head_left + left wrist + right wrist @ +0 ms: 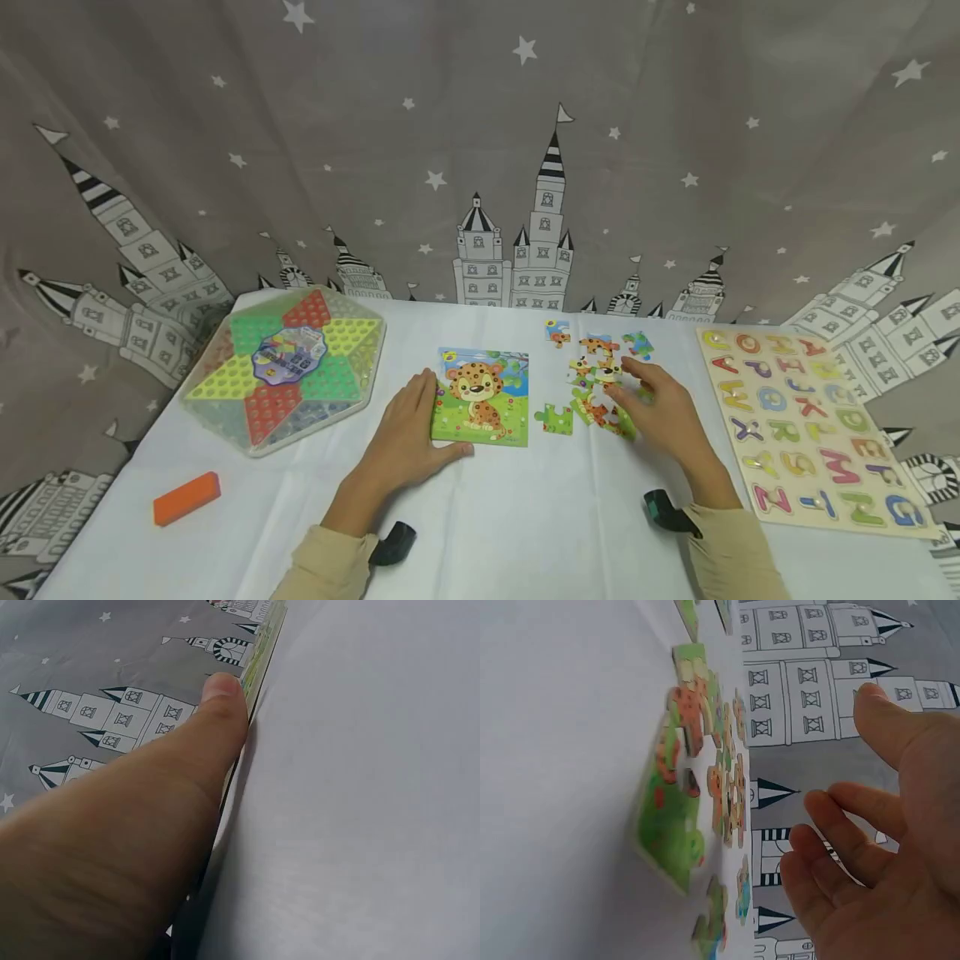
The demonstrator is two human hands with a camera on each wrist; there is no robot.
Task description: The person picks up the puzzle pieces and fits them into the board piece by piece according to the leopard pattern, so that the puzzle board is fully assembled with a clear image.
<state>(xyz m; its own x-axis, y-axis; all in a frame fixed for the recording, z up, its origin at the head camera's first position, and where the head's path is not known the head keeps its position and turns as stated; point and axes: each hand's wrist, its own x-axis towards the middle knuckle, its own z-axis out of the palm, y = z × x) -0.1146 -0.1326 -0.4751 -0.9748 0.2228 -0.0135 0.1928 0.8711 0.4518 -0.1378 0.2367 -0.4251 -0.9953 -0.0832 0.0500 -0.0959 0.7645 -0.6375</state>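
A square leopard-cub picture puzzle (pixel 480 398) lies flat on the white table. My left hand (pixel 405 433) rests along its left edge, fingers straight and together, thumb spread by the lower edge. To the right is a loose cluster of leopard jigsaw pieces (pixel 600 343), some overlapping. A green piece (pixel 555 419) lies between the picture and the cluster. My right hand (pixel 667 412) is over the cluster's right side. In the right wrist view its thumb (pixel 885 724) and fingers are apart, bent loosely, with nothing between them.
At the left lies a hexagonal board (pixel 352 333) with coloured star points under a clear cover. An orange block (pixel 187 498) sits near the front left. A wooden alphabet board (pixel 750 467) lies at the right. Behind the table hangs a grey castle-print curtain (pixel 450 100).
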